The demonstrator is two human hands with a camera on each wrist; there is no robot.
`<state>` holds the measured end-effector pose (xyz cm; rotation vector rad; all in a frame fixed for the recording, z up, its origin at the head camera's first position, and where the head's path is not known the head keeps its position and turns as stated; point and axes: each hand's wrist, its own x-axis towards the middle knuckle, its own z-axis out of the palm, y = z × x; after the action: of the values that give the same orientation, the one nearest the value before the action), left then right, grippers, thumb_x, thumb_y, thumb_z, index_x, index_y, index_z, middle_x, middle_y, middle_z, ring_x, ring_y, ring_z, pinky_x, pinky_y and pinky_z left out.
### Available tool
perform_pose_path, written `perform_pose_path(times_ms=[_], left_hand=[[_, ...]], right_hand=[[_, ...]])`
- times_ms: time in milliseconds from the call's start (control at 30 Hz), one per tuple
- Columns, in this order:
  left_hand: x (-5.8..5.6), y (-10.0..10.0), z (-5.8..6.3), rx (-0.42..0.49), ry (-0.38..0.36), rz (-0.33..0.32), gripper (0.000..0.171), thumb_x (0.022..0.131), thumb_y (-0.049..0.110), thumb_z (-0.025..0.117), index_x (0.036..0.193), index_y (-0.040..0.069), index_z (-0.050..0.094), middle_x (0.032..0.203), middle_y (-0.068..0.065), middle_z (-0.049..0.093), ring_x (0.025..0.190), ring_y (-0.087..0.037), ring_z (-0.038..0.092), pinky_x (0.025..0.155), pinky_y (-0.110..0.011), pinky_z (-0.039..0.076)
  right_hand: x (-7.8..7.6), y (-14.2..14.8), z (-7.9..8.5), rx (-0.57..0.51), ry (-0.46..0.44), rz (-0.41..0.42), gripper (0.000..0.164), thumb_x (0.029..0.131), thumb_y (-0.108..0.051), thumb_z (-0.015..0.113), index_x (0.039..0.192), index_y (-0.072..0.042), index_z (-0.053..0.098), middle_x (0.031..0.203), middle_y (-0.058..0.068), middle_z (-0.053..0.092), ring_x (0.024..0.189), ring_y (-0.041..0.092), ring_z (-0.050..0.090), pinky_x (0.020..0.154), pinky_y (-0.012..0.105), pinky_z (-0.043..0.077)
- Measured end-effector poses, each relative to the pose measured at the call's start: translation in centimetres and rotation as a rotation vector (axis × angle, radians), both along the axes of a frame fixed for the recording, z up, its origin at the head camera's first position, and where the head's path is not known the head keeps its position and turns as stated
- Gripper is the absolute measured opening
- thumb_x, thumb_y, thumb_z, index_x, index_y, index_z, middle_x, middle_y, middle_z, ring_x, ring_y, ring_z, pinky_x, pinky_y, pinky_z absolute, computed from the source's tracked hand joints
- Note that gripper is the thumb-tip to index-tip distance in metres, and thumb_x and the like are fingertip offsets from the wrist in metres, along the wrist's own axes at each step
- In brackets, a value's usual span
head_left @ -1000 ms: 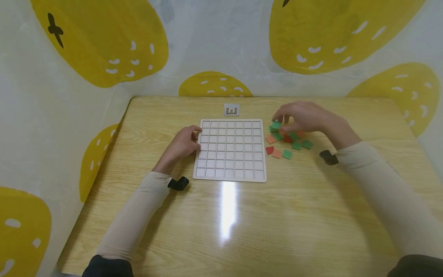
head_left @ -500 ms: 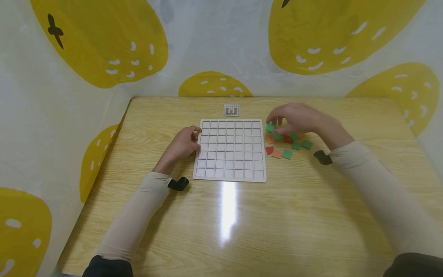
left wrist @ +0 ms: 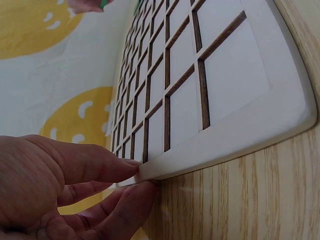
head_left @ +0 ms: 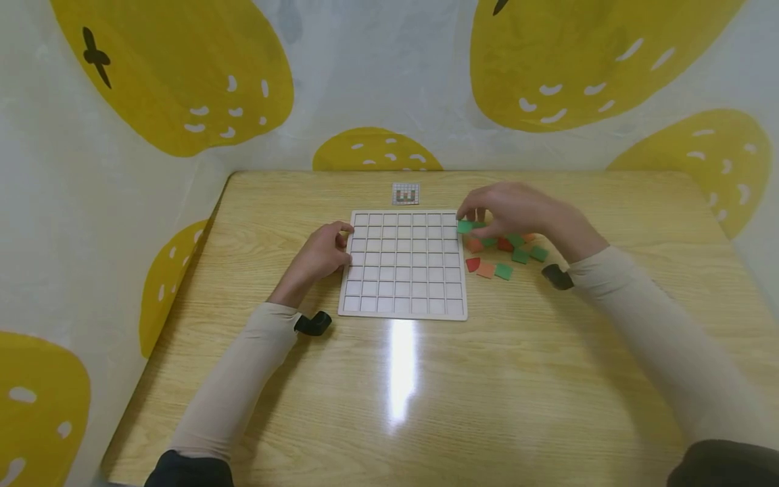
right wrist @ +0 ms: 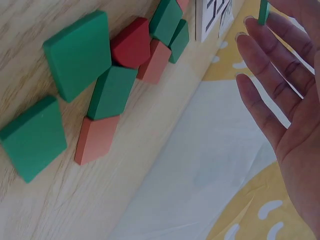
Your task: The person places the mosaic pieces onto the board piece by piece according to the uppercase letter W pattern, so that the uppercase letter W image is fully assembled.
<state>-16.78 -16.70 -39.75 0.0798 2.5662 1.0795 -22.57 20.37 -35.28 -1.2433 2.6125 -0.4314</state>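
Note:
My left hand (head_left: pixel 318 251) is at the left edge of a white square board (head_left: pixel 342 297) with a raised grid. In the left wrist view its fingers (left wrist: pixel 135 200) grip the board's rim, one digit on top and another against the side. My right hand (head_left: pixel 514 208) pinches a green square tile (head_left: pixel 465 226) over the board's upper right edge. In the right wrist view that held tile (right wrist: pixel 263 12) shows edge-on, and the lower fingers are extended. Loose tiles lie on the table under and beside the right hand, among them a red tile (head_left: pixel 473 264) with a rounded side.
A small card (head_left: pixel 406 193) printed with a coloured grid pattern lies behind the board. Orange tiles (head_left: pixel 485 270) and green tiles (head_left: pixel 503 272) lie right of the board, partly hidden by the right hand. A patterned cloth (head_left: pixel 377 81) hangs behind the wooden table (head_left: pixel 487 392).
My right hand has moved left from above the loose tiles to the board's right edge, carrying the green tile. My left hand has stayed at the board's left edge.

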Motion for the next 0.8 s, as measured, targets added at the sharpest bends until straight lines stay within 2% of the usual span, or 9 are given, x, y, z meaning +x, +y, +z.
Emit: perform_pose_path(times_ms=[267, 800], left_hand=[[0.1, 0.0, 0.1, 0.001, 0.003, -0.006, 0.061, 0.085, -0.006, 0.068, 0.143, 0.005, 0.051, 0.113, -0.018, 0.054, 0.095, -0.029, 0.051, 0.068, -0.03, 0.047], [0.1, 0.0, 0.1, 0.018, -0.014, 0.001, 0.062, 0.085, -0.008, 0.066, 0.144, 0.005, 0.05, 0.114, -0.018, 0.054, 0.095, -0.028, 0.051, 0.067, -0.029, 0.047]], right_hand=[[-0.2, -1.0, -0.5, 0.004, 0.005, 0.041, 0.028, 0.086, -0.021, 0.081, 0.113, -0.016, 0.072, 0.096, -0.006, 0.068, 0.088, 0.014, 0.065, 0.078, 0.039, 0.051], [-0.3, -3.0, -1.6, 0.027, -0.04, 0.055, 0.03, 0.086, -0.023, 0.081, 0.114, -0.017, 0.073, 0.096, -0.006, 0.068, 0.089, 0.014, 0.063, 0.078, 0.037, 0.05]])
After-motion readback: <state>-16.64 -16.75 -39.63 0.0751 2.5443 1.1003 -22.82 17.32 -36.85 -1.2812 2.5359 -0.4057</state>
